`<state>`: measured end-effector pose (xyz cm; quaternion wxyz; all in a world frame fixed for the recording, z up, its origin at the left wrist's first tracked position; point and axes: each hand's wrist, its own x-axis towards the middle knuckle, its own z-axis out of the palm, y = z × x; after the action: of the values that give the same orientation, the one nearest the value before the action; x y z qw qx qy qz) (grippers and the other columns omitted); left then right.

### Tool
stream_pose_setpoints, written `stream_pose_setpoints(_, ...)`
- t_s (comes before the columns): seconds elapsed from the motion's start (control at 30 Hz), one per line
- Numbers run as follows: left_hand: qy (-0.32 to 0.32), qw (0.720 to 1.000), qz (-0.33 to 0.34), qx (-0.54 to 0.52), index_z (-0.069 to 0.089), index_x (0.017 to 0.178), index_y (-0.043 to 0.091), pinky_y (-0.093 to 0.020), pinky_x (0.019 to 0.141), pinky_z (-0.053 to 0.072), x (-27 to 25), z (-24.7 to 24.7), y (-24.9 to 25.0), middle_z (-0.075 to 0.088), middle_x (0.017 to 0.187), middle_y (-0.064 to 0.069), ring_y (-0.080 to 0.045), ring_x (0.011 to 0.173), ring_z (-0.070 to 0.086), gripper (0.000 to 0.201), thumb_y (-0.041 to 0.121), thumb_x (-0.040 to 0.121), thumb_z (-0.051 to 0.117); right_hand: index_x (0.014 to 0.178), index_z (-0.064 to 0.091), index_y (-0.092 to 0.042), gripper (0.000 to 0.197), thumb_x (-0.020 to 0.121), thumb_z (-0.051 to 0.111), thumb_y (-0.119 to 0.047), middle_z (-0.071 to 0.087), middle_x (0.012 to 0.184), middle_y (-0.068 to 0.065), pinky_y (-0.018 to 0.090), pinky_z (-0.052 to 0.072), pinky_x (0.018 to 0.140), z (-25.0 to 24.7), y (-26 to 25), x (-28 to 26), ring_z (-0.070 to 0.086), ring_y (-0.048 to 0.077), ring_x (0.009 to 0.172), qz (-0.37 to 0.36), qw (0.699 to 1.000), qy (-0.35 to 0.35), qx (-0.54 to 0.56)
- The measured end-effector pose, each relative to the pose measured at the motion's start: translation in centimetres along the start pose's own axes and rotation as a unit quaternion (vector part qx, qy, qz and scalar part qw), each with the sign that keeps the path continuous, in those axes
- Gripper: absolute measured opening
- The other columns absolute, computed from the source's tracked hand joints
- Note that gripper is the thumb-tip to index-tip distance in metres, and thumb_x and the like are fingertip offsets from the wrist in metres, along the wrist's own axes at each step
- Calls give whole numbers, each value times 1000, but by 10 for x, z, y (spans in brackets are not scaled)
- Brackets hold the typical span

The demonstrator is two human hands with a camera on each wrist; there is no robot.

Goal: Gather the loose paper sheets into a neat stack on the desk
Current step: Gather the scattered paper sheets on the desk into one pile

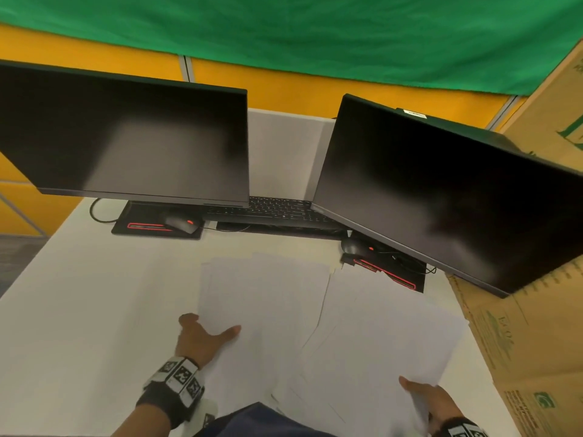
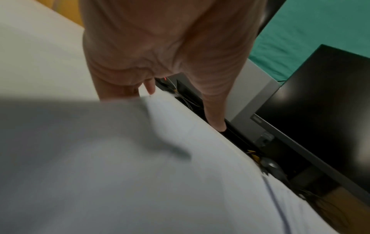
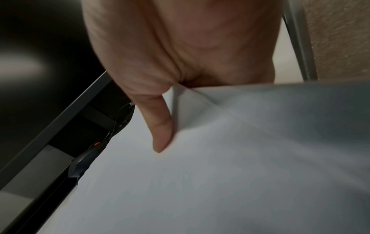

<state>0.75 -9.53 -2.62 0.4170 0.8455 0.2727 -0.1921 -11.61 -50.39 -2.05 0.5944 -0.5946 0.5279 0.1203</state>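
Sheets [image 1: 315, 310] of white paper lie fanned across the near half of a pale tabletop [image 1: 94, 294], overlapping in two loose spreads, left and right. They look thin, light and floppy, likely to slide over one another and to crease if pinched hard, so the outer edges seem the best places to take hold and push inward.

The left hand [image 1: 202, 337] grips the left spread's near corner, thumb on top and fingers tucked beneath the paper. The right hand [image 1: 426, 397] pinches the near right edge of the right spread, thumb on top; the right wrist view shows the paper buckling at that grip.

Behind the paper stand two dark monitors [image 1: 132, 140], with a keyboard [image 1: 271, 209] between them and a mouse [image 1: 181, 223] at the foot of each. Cardboard boxes [image 1: 530, 342] crowd the right side. Yellow partitions [image 1: 94, 55] and a green cloth [image 1: 284, 26] close off the back.
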Motion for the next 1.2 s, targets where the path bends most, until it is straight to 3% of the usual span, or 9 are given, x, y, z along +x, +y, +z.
stream_pose_setpoints(0.13, -53, 996, -2, -67, 15, 139, 4, -40, 99, 44, -19, 32, 13, 50, 134, -22, -36, 119, 53, 112, 33, 58, 87, 101, 61, 2, 94, 19, 97, -27, 61, 97, 13, 40, 39, 90, 0, 5, 2, 52, 33, 94, 7, 1000, -12, 4)
stream_pose_setpoints(0.27, -90, 994, 46, -36, 32, 135, 2, -37, 99, 42, -34, 50, 9, 53, 132, -21, -33, 117, 53, 71, 14, 78, 72, 119, 55, 14, 54, 73, 77, -2, 58, 104, 17, 37, 37, 87, -1, 0, -8, 52, 33, 94, 2, 1000, 7, -12)
stream_pose_setpoints(0.47, -15, 985, 154, -75, 48, 126, 9, -38, 86, 46, -53, -15, 47, 61, 118, -14, -29, 101, 56, 50, 11, 81, 68, 93, 60, 11, 16, 80, 68, 6, 59, 81, 10, 29, 39, 47, 1, -12, -28, 47, 21, 61, 4, 1000, -5, 4)
stream_pose_setpoints(0.53, -26, 965, 230, -125, 53, 117, 16, -29, 73, 48, -71, -47, 74, 64, 106, -4, -26, 95, 61, 41, 7, 80, 69, 92, 63, 16, 42, 63, 85, -5, 61, 74, 10, 22, 48, 45, 6, -8, -24, 54, 24, 65, -8, 1000, -23, 0)
stream_pose_setpoints(0.63, -130, 913, 293, -253, 57, 117, 15, -35, 77, 58, -102, -87, 109, 72, 106, -4, -24, 95, 69, 44, 4, 76, 69, 99, 66, 5, 110, 1, 94, -35, 69, 93, 19, 42, 53, 84, 10, 15, 24, 65, 35, 91, -25, 999, -36, 8)
stream_pose_setpoints(0.77, -316, 807, 249, -432, 57, 123, 8, -37, 76, 60, -113, -90, 128, 72, 110, -12, -24, 91, 71, 75, 25, 55, 86, 114, 61, 8, 76, 49, 81, -25, 69, 112, 23, 40, 50, 94, 26, 10, 21, 65, 34, 98, -34, 998, -36, -37)
stream_pose_setpoints(0.87, -359, 778, 199, -476, 55, 125, 10, -38, 74, 60, -106, -51, 131, 72, 109, -13, -25, 89, 72, 52, 9, 74, 65, 113, 59, 11, 68, 54, 69, -21, 67, 113, 25, 40, 50, 91, 32, -7, -14, 65, 35, 95, -27, 997, -50, -57)
stream_pose_setpoints(1.07, -436, 833, 83, -330, 54, 128, 7, -41, 88, 54, -81, 59, 105, 64, 125, -18, -33, 111, 63, 81, 23, 56, 88, 143, 27, 1, 53, 97, 41, -21, 40, 145, 7, 11, 38, 92, 10, -32, -82, 45, 21, 125, -11, 998, -19, 60)
stream_pose_setpoints(1.2, -338, 934, 99, -56, 43, 134, 5, -35, 99, 46, -63, 119, 84, 57, 132, -15, -27, 111, 59, 95, 22, 53, 90, 104, 59, -4, 42, 102, 30, -35, 64, 112, 20, 33, 50, 68, 14, -22, -59, 59, 30, 86, 29, 993, -58, 96)
